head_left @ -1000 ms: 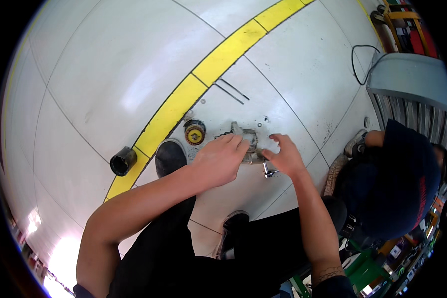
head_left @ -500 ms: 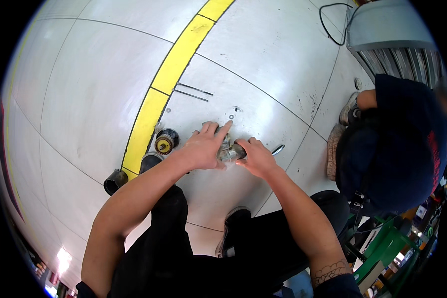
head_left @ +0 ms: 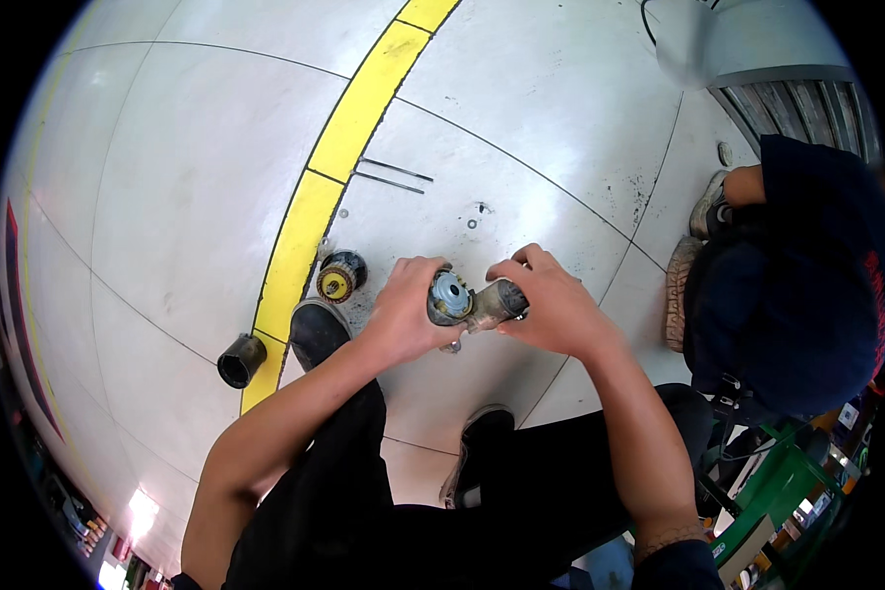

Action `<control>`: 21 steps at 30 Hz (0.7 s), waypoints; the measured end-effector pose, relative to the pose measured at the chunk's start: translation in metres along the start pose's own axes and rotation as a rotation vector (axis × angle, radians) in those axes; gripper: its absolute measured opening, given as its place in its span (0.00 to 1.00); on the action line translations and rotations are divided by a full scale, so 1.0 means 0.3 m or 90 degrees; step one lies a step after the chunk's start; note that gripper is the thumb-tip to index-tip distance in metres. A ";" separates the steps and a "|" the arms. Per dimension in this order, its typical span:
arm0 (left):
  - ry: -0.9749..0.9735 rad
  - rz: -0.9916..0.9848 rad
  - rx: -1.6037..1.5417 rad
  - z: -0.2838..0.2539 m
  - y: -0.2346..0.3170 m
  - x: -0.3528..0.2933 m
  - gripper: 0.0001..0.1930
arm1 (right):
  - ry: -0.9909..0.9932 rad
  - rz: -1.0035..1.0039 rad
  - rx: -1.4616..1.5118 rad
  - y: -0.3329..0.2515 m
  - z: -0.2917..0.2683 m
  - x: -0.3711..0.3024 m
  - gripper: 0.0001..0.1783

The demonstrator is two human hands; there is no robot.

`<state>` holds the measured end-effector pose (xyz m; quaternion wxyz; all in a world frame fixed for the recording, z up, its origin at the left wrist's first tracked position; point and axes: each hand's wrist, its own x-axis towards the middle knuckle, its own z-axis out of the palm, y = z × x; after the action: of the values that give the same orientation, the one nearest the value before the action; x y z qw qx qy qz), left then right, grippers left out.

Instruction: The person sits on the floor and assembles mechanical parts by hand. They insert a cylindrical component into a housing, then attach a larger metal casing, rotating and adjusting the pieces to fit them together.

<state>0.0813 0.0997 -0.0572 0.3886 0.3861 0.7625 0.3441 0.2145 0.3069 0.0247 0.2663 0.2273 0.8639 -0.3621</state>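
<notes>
Clock positions are taken from the motor housing (head_left: 481, 307), with 12 o'clock at the top of the view. The motor housing lies between the two hands, near the center of the view; whether it touches the floor (head_left: 560, 108) cannot be determined.

Left hand (head_left: 408, 307): at 9 o'clock, clasping the housing's round end. Its fingers lie close together and curl over the far rim; the thumb follows the near side. A silver disc (head_left: 451, 292) faces upward at this end.

Right hand (head_left: 558, 303): at 3 o'clock, gripping the cylindrical end between thumb and bent fingers. The hand partly conceals the fingertips.

Surrounding parts:
- Armature (head_left: 340, 278), yellow-faced: 9 o'clock, near the left hand.
- Hollow dark cylinder (head_left: 251, 351): between 8 and 9 o'clock, by the yellow stripe (head_left: 364, 88).
- Two thin rods (head_left: 394, 183), roughly parallel: 11 o'clock.
- Small washer (head_left: 472, 224): 12 o'clock.
- Co-worker (head_left: 796, 285) in dark clothing: 3 o'clock.
</notes>
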 end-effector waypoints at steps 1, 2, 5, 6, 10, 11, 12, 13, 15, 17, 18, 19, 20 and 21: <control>0.020 -0.014 -0.020 -0.028 0.024 -0.016 0.44 | 0.014 -0.001 0.064 -0.022 -0.023 -0.009 0.38; 0.040 -0.028 -0.040 -0.052 0.047 -0.030 0.44 | 0.018 -0.002 0.135 -0.037 -0.036 -0.012 0.38; 0.100 -0.029 -0.083 -0.131 0.094 -0.069 0.44 | 0.034 -0.013 0.334 -0.076 -0.050 -0.014 0.39; 0.118 -0.028 -0.099 -0.152 0.108 -0.082 0.44 | 0.045 -0.019 0.386 -0.084 -0.043 -0.015 0.40; 0.188 0.032 -0.117 -0.215 0.151 -0.109 0.43 | 0.183 -0.101 0.489 -0.126 0.052 -0.027 0.38; 0.197 0.041 -0.124 -0.219 0.155 -0.113 0.43 | 0.221 -0.125 0.505 -0.146 0.063 -0.025 0.37; 0.200 0.065 -0.111 -0.223 0.156 -0.117 0.42 | 0.241 -0.137 0.519 -0.165 0.068 -0.025 0.35; 0.205 0.090 -0.101 -0.224 0.158 -0.122 0.42 | 0.261 -0.150 0.530 -0.183 0.072 -0.026 0.34; 0.211 0.135 -0.091 -0.221 0.157 -0.126 0.42 | 0.277 -0.168 0.524 -0.205 0.066 -0.035 0.31; 0.222 0.172 -0.086 -0.221 0.149 -0.129 0.42 | 0.310 -0.218 0.469 -0.201 0.064 -0.036 0.29; 0.227 0.192 -0.084 -0.219 0.145 -0.129 0.42 | 0.323 -0.232 0.445 -0.206 0.059 -0.040 0.27; 0.234 0.198 -0.090 -0.220 0.145 -0.131 0.41 | 0.334 -0.246 0.422 -0.211 0.053 -0.044 0.26; 0.238 0.210 -0.089 -0.221 0.144 -0.131 0.41 | 0.347 -0.260 0.398 -0.217 0.047 -0.047 0.25; 0.242 0.222 -0.086 -0.222 0.142 -0.129 0.41 | 0.347 -0.266 0.385 -0.219 0.039 -0.050 0.25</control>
<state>0.0533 0.0712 0.0214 0.1981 0.4133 0.7189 0.5225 0.1909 0.2535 0.0603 -0.1275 0.2030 0.7850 -0.5712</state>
